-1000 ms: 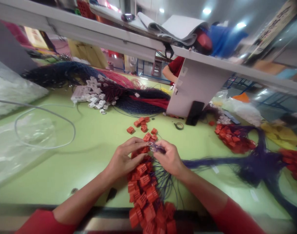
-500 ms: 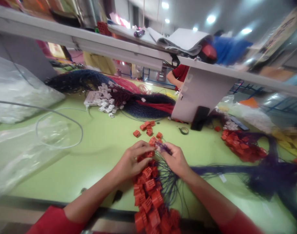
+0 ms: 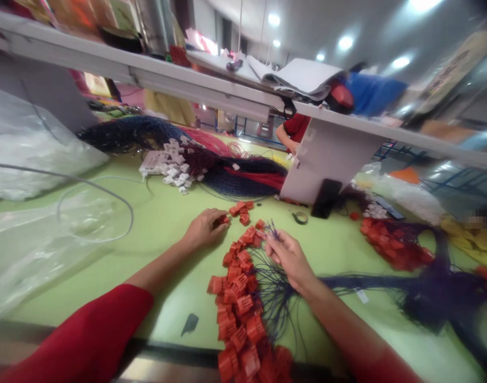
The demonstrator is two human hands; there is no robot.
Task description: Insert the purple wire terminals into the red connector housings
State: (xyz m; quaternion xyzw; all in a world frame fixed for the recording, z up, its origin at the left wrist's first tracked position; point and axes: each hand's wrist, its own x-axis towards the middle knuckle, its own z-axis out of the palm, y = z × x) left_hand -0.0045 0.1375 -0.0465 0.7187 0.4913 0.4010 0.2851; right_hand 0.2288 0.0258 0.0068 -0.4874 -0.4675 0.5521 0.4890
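Note:
My left hand (image 3: 205,229) is on the green table, its fingers closed on a small orange-red connector housing (image 3: 224,219), which they partly cover. Just beyond it lie several loose housings (image 3: 243,208) of the same kind. My right hand (image 3: 288,256) pinches a bunch of thin purple wires (image 3: 272,230), whose ends stick up above the fingertips. Between my arms a long pile of orange-red housings (image 3: 240,284) runs toward the table's front edge, with dark purple wires fanning out from its right side.
A roll of black tape (image 3: 300,217) and a dark phone (image 3: 326,198) are near the shelf's upright panel (image 3: 322,154). Wire bundles with white connectors (image 3: 175,165) lie at the back. Clear plastic bags (image 3: 35,143) cover the left. Another person's arm (image 3: 285,137) shows behind the shelf.
My left hand has left the top of the housing pile, moving up and left to a loose housing. My right hand stays nearly in place with the wires, their ends now more visible.

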